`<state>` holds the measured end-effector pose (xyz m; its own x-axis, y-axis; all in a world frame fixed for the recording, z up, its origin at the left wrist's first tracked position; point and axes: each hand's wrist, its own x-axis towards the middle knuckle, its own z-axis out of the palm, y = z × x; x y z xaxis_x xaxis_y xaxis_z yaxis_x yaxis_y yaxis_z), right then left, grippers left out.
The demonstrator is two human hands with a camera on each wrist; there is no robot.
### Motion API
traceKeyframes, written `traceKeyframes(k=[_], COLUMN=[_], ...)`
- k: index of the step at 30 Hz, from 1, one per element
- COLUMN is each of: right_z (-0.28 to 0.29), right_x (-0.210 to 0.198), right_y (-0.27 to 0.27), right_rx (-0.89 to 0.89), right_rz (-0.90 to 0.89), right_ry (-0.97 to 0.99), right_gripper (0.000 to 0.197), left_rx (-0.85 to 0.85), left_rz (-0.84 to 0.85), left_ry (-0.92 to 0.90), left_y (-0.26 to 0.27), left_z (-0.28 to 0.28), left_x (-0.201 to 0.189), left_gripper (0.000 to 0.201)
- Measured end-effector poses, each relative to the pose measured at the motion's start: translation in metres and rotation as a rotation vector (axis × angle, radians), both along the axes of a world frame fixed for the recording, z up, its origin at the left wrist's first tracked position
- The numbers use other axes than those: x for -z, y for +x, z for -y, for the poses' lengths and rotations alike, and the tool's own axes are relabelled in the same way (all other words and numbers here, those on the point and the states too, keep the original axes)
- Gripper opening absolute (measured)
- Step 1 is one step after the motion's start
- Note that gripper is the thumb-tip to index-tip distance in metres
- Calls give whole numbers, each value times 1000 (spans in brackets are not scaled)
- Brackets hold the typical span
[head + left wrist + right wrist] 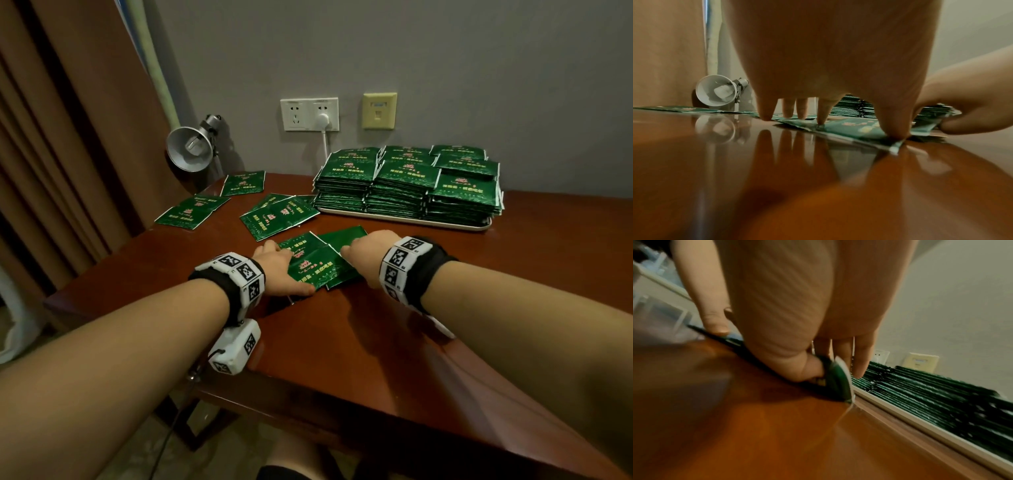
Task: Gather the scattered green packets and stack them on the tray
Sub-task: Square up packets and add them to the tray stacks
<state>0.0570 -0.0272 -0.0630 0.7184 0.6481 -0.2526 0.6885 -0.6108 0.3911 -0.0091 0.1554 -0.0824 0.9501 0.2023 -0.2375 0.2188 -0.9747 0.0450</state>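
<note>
Two or three overlapping green packets (317, 265) lie at the table's middle between my hands. My left hand (282, 270) presses on their left side with spread, fairly straight fingers; in the left wrist view its fingertips (897, 134) bear down on a packet (855, 129) and the table. My right hand (361, 250) pinches the right edge of a packet (838, 382) between thumb and fingers, and that edge curls up off the wood. Several more packets (191, 212) lie scattered at the back left. The white tray (404, 219) at the back right holds tall stacks of packets (404, 178).
A metal clamp lamp (190, 149) stands at the table's back left corner by brown curtains. A wall socket with a white plug (322, 120) is behind the tray. The dark glossy wooden table (342, 342) shows bare wood in front of my hands.
</note>
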Motion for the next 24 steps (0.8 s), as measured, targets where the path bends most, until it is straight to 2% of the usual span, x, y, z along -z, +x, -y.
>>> traceKeyframes(k=[3,5,8,12,17,20,22,24], right_z=[7,14,30,47,58,59,58,57], right_x=[-6,-10,-13,-24,-24,-13,-7,-2], right_y=[0,-2,-3,-5,-7,-7,-9,-14], right_rx=[28,66,151,335,365,316,274,234], right_rz=[-7,-31,-92,-238,-213,-231,-265,-255], right_ry=[55,67,131,180,165,195,214,202], right_gripper=[18,7,11,14,37,65,78,80], left_rx=[-34,-61,-31,92,204,171,147,146], left_rz=[83,30,6,-10,-32,50,72,18], left_ry=[-92,-131,-115,-58,-34,-87,-162,-197], left_y=[1,-1,-3,-7,-15,-17,-16,-15], left_z=[-2,-1,1,4,7,13,16,17], left_x=[-1,-1,-1,-4,-6,-3,0,1], left_gripper=[84,91,103,106,98,84,89,102])
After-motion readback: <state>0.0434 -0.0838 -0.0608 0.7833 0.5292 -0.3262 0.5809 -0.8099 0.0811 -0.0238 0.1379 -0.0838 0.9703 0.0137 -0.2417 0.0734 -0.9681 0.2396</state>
